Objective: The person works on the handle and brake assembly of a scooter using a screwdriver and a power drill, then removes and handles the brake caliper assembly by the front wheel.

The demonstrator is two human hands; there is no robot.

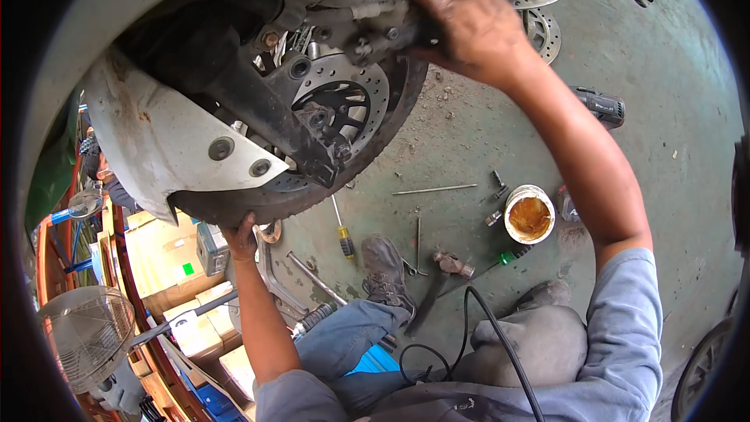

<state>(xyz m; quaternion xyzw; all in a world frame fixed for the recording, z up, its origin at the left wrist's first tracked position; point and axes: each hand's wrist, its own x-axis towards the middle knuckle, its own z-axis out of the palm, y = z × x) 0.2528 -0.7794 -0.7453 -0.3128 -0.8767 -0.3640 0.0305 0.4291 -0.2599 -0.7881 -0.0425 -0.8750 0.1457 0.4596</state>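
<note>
A motorcycle front wheel with a black tyre (293,205) and a drilled brake disc (375,94) stands at the upper left. My left hand (242,238) grips the tyre's near edge, a digit on the tread and the rest hidden behind the rubber. Up at the wheel's far right side, my right hand (473,27) is closed round a dark, dirty brake caliper (379,31), held beside the disc. Motion blurs these fingers slightly. The dark fork leg (250,101) crosses the wheel, and a scuffed white fender panel (168,137) covers part of it.
On the floor lie a yellow screwdriver (344,238), a hammer (449,266), a metal rod (433,189) and a tub of brown grease (530,217). A power tool (601,107) and loose brake discs (543,31) sit farther right. Cardboard boxes (168,254) and a fan (87,336) stand left.
</note>
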